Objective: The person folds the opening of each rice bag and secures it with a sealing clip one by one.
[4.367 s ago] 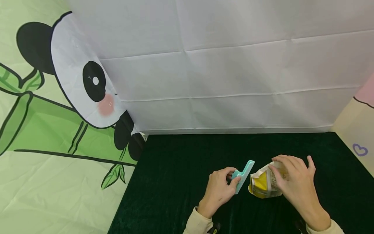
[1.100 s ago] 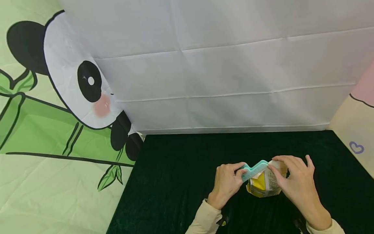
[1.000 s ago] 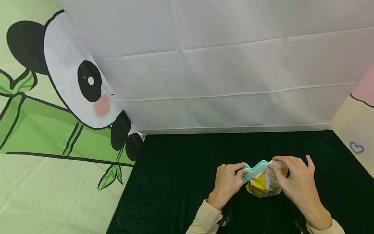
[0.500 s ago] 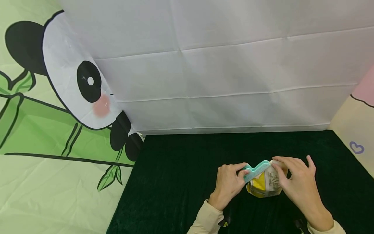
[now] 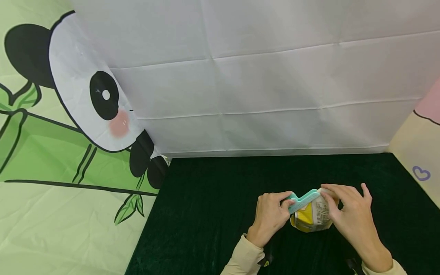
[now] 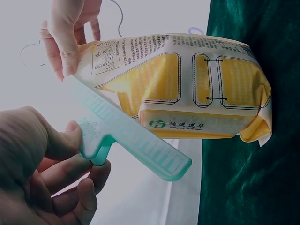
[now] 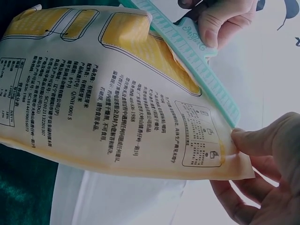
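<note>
My left hand (image 5: 272, 215) pinches the handle of a teal bag clip (image 5: 304, 200) between thumb and fingers. The long bar of the clip lies slantwise along the top edge of a yellow and white food bag (image 5: 311, 218). In the right wrist view the bar (image 7: 197, 65) runs along the bag's slanted edge, its far end close to my right thumb. My right hand (image 5: 350, 214) pinches the top corner of the bag (image 7: 140, 103), thumb on one face and fingers behind. The bag stands on the dark green cloth; whether the clip's bars grip it is unclear.
The dark green cloth (image 5: 213, 214) covers the table. A white sheet (image 5: 268, 84) hangs behind it, with a panda-printed sheet (image 5: 79, 95) at the left and a cream and pink panel (image 5: 419, 152) at the right.
Over the last few seconds my left hand has moved right and brought the clip from beside the bag to its top edge, tilting it flatter. My right hand has kept its pinch on the bag.
</note>
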Available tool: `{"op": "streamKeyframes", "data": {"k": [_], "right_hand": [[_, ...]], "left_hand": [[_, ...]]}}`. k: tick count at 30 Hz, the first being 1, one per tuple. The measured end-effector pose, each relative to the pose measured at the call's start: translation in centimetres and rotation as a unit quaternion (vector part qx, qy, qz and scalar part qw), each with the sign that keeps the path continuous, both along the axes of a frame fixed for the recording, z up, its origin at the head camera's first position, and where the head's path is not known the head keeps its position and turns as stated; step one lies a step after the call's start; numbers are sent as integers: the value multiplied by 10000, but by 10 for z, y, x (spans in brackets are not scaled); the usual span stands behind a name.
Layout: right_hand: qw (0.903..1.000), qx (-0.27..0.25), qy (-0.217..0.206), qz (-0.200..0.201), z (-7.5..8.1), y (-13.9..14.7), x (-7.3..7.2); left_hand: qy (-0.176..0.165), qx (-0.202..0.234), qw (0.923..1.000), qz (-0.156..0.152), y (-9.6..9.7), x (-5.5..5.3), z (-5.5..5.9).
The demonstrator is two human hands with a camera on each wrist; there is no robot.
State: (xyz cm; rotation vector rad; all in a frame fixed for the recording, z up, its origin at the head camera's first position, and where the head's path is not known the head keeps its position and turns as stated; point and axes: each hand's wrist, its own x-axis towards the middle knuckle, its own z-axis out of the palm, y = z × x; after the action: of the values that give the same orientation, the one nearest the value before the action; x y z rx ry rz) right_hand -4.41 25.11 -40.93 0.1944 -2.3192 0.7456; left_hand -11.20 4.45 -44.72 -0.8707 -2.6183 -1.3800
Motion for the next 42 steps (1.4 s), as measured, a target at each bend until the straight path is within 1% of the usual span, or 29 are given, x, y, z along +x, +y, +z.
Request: {"op": "streamKeyframes", "data": {"k": [7,13,16,18,20,24,27,29,32,36,39,42], "right_hand": [[10000,31,-1,-16,0,0,1],[10000,-21,-4,-13,0,-1,1],[9999,-83,-114,-66,-1,0,2],[9992,-172,-319,-156,-3,1,4],[9971,-270,-659,-286,-5,2,7],[9878,-531,-1389,-461,-14,7,14],[9806,-707,-1781,-405,-22,11,17],[9758,-768,-2017,-361,-28,14,19],[9678,-807,-2366,-296,-37,20,21],[9559,-916,-2789,-67,-48,31,19],[9475,-956,-3049,143,-57,38,18],[9429,-945,-3185,243,-67,44,19]], "left_hand": [[-78,-62,9999,-13,0,1,1],[-39,-96,9999,-33,0,1,2],[-43,-83,9999,-80,0,1,1],[-34,-74,9999,-103,0,1,1],[-40,-94,9999,-106,0,2,1],[-86,-113,9999,-82,-1,2,0],[-116,-82,9999,-50,-3,1,-1],[-180,-64,9998,-85,-6,1,-1],[-246,-109,9994,-222,-9,-2,-1],[-163,-211,9990,-354,-11,-4,1],[-203,-220,9988,-399,-11,-4,2],[-337,-232,9981,-469,-11,-3,4]]}}
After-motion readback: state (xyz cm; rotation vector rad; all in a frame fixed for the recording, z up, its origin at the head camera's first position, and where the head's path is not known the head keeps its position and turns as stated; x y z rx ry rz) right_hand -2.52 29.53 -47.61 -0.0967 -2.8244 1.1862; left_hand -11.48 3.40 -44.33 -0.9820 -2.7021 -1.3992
